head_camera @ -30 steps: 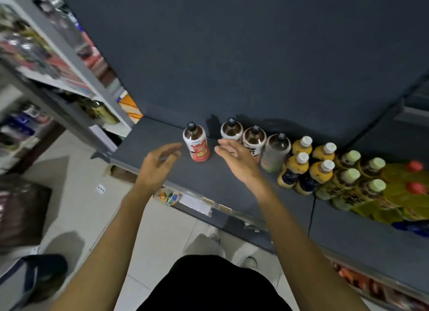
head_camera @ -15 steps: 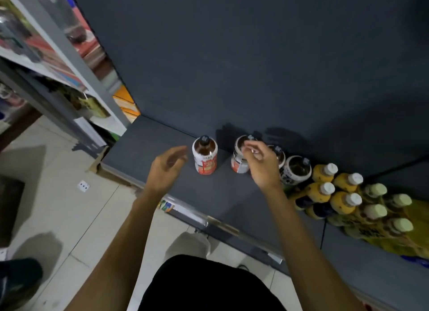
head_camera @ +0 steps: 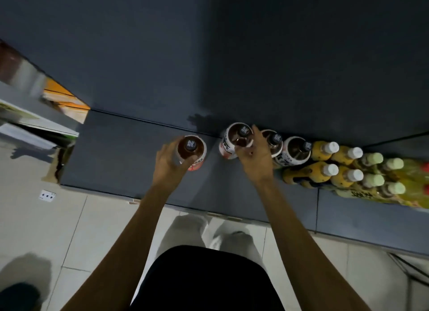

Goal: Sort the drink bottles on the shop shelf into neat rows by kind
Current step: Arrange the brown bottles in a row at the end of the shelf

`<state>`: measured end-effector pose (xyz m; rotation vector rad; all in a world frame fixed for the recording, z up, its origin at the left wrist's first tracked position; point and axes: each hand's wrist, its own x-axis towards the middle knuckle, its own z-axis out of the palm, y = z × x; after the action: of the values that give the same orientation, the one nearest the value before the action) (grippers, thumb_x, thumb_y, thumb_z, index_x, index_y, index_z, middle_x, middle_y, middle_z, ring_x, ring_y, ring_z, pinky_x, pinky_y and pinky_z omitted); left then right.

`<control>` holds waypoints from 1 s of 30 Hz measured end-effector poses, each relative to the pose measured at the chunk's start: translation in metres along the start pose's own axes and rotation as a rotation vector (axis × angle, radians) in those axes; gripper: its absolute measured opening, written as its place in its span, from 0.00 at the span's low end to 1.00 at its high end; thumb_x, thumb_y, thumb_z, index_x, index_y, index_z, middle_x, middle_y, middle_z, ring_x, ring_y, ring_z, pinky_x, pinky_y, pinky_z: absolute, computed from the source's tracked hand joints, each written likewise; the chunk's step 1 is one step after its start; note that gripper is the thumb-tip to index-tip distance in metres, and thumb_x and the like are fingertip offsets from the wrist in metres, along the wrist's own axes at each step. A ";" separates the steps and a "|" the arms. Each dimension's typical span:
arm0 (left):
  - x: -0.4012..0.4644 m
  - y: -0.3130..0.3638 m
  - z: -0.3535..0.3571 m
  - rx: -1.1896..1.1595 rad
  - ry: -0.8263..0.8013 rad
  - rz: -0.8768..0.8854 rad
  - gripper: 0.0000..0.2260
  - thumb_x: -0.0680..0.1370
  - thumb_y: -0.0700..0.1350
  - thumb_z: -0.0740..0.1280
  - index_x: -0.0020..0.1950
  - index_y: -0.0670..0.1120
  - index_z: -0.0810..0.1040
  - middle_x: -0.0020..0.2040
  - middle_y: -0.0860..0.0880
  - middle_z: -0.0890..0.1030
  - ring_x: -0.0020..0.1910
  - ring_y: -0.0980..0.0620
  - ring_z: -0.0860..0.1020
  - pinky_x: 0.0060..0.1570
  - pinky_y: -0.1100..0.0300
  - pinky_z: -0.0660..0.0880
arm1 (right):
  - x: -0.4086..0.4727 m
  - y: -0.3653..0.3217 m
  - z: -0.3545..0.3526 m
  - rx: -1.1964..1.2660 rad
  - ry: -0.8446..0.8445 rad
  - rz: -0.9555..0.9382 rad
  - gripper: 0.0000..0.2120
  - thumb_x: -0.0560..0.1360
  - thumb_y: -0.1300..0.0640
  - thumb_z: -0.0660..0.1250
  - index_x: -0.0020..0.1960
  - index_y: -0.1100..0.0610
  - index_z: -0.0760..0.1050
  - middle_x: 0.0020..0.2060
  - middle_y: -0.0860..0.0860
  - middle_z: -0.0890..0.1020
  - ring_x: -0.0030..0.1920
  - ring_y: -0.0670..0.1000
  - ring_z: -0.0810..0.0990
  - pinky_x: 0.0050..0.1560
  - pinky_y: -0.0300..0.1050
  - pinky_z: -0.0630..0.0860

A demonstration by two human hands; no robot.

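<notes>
Gripping a red-label tea bottle [head_camera: 191, 151] left of the white-label bottles [head_camera: 287, 151] in the left hand [head_camera: 167, 160] and another [head_camera: 234, 141] touching them in the right hand [head_camera: 253, 156], careless sliding along the shelf [head_camera: 130, 153] may topple that close-packed row.

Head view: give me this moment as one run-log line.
left hand grips lone brown bottle | right hand grips leftmost back-row brown bottle | both on shelf | yellow bottles untouched
</notes>
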<state>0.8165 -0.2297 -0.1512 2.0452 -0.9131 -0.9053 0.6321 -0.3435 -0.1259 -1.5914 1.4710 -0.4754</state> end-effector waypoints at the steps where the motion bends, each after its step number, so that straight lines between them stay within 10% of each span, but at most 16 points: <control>1: 0.004 -0.004 0.001 -0.016 -0.007 0.032 0.27 0.71 0.51 0.75 0.68 0.49 0.71 0.64 0.46 0.74 0.65 0.46 0.70 0.63 0.51 0.69 | 0.002 0.000 0.002 -0.022 -0.008 -0.007 0.35 0.72 0.61 0.73 0.75 0.57 0.62 0.64 0.52 0.70 0.60 0.49 0.73 0.63 0.43 0.72; 6: 0.013 -0.007 0.006 -0.034 0.007 0.092 0.21 0.73 0.44 0.73 0.65 0.45 0.73 0.62 0.47 0.76 0.60 0.52 0.73 0.56 0.66 0.70 | 0.011 0.007 0.009 -0.002 0.011 -0.046 0.26 0.71 0.61 0.74 0.64 0.58 0.68 0.60 0.53 0.71 0.56 0.46 0.73 0.55 0.32 0.72; 12: 0.010 -0.012 0.007 -0.087 -0.014 0.093 0.21 0.74 0.44 0.73 0.64 0.49 0.70 0.64 0.49 0.73 0.63 0.49 0.73 0.60 0.58 0.73 | 0.004 0.014 0.035 -0.107 0.059 -0.096 0.23 0.68 0.55 0.76 0.59 0.54 0.72 0.60 0.52 0.72 0.58 0.53 0.75 0.56 0.52 0.77; 18: 0.016 -0.002 0.016 -0.057 0.025 0.071 0.20 0.73 0.41 0.73 0.62 0.42 0.71 0.60 0.46 0.72 0.57 0.54 0.71 0.50 0.79 0.68 | -0.012 0.022 0.052 -0.111 0.150 -0.120 0.22 0.70 0.56 0.76 0.63 0.55 0.77 0.67 0.55 0.72 0.68 0.56 0.67 0.65 0.29 0.59; 22: 0.011 -0.005 0.014 -0.046 0.086 0.090 0.18 0.73 0.44 0.73 0.61 0.45 0.75 0.58 0.46 0.76 0.55 0.53 0.75 0.49 0.75 0.71 | -0.027 0.033 0.050 0.010 0.197 -0.111 0.20 0.71 0.59 0.74 0.63 0.54 0.77 0.68 0.54 0.74 0.68 0.52 0.71 0.67 0.42 0.69; 30: -0.024 0.006 0.005 -0.140 0.148 -0.011 0.15 0.74 0.48 0.72 0.59 0.44 0.79 0.52 0.48 0.82 0.52 0.51 0.79 0.50 0.62 0.77 | -0.077 0.044 0.032 0.257 0.289 -0.062 0.15 0.69 0.57 0.76 0.55 0.57 0.80 0.50 0.52 0.79 0.51 0.47 0.77 0.54 0.34 0.72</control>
<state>0.7985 -0.2145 -0.1416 1.9699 -0.7390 -0.7886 0.6138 -0.2565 -0.1562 -1.4082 1.5040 -0.9236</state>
